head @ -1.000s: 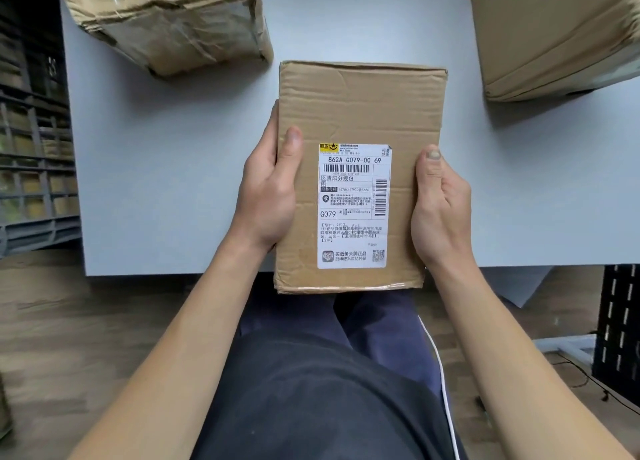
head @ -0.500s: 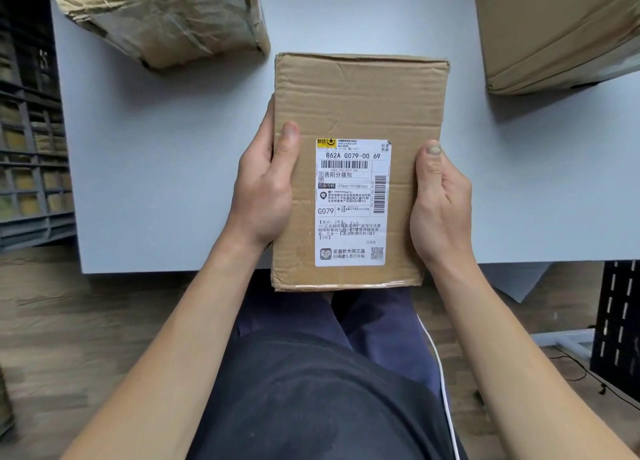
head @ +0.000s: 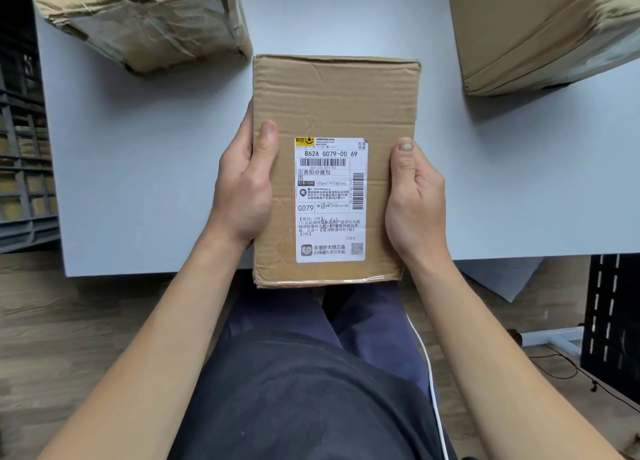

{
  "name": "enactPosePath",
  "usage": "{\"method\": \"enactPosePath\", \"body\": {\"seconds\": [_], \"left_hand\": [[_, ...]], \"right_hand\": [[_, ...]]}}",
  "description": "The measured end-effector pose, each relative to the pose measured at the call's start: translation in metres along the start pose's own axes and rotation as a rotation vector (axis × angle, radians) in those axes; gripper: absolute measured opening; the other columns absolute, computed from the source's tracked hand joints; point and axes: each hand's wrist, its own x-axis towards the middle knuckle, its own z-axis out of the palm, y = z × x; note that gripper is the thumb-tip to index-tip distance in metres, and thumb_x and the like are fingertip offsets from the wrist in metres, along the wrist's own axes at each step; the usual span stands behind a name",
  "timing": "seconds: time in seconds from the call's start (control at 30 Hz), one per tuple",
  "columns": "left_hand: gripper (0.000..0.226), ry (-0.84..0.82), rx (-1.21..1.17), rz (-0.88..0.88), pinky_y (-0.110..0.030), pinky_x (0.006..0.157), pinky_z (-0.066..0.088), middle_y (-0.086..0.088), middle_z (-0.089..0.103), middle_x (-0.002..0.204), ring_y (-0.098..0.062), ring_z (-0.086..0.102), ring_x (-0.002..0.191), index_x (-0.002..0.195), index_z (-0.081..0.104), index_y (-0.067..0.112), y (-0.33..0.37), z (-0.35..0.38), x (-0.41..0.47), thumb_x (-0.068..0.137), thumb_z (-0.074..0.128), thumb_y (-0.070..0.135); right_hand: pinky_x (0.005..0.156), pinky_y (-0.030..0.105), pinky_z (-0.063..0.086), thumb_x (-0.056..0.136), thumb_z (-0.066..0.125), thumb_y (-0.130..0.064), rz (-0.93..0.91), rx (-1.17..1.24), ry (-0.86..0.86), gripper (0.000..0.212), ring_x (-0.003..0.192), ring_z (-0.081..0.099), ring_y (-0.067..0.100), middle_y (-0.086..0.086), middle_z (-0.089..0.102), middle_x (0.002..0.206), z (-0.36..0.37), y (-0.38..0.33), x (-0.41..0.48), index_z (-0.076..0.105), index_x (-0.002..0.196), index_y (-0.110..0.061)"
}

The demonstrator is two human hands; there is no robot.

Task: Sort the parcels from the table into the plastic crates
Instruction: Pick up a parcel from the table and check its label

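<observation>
Both hands grasp a flat, creased cardboard box [head: 334, 113] over the near edge of the smooth grey table [head: 156, 168]: the left hand [head: 244, 189] wraps its left side and the right hand [head: 415, 196] its right, thumbs lying on top beside a white printed label [head: 330, 200]. A crumpled box [head: 138, 19] wrapped in glossy tape sits on the table at far left, and a larger brown box [head: 540, 26] at far right. A grey slatted plastic crate [head: 24, 168] stands left of the table.

The white label [head: 330, 200] on the cardboard parcel [head: 334, 96] reads "862A G079-00 69". Lower down stands "G079"; the small print looks Chinese.
</observation>
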Motion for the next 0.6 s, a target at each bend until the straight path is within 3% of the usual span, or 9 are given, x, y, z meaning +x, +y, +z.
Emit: {"method": "enactPosePath", "body": {"seconds": [0.17,0.27,0.43,0.5,0.6], "left_hand": [[0.043,0.0,0.009,-0.002,-0.035,0.107,0.05,-0.008,0.068,0.134,-0.021,0.065,0.125,0.145,0.05,0.002,-0.001,0.0002,-0.0007,0.112,0.036,0.025],[0.042,-0.001,0.015,-0.005,-0.033,0.105,0.051,-0.006,0.069,0.132,-0.02,0.066,0.124,0.145,0.05,0.002,-0.0022,-0.0003,-0.0007,0.112,0.036,0.024],[0.04,0.009,0.026,-0.014,-0.039,0.108,0.051,-0.009,0.069,0.133,-0.023,0.066,0.124,0.144,0.051,0.004,-0.0019,-0.0001,0.0002,0.113,0.038,0.024],[0.039,0.013,0.016,-0.024,-0.042,0.109,0.051,-0.009,0.069,0.133,-0.024,0.066,0.125,0.143,0.054,0.007,-0.0015,0.0,0.0004,0.111,0.041,0.026],[0.033,0.044,-0.029,-0.075,-0.037,0.102,0.054,-0.004,0.073,0.125,-0.022,0.069,0.117,0.135,0.06,0.011,0.0022,-0.0008,-0.0002,0.109,0.047,0.027]], "right_hand": [[0.098,0.048,0.051,0.11,0.036,-0.043,0.003,0.02,-0.007,0.034,0.103,0.064,0.012,-0.003,0.07,0.109,0.0008,0.002,-0.0002,0.066,0.104,-0.028],[0.1,0.048,0.051,0.111,0.036,-0.043,0.004,0.021,-0.005,0.041,0.109,0.066,0.016,0.0,0.072,0.114,-0.0001,0.0036,0.001,0.07,0.112,-0.019],[0.1,0.05,0.05,0.109,0.035,-0.046,-0.001,0.009,-0.018,0.036,0.106,0.065,0.014,-0.003,0.071,0.111,-0.0007,0.0058,0.0041,0.066,0.106,-0.027],[0.101,0.047,0.051,0.11,0.035,-0.046,0.008,0.028,-0.038,0.038,0.108,0.065,0.013,-0.004,0.072,0.114,-0.0017,0.0054,0.0045,0.067,0.111,-0.025],[0.105,0.032,0.049,0.111,0.038,-0.041,0.047,0.073,-0.08,0.04,0.117,0.065,0.006,-0.009,0.071,0.124,-0.0049,-0.0002,0.004,0.065,0.13,-0.017]]}}
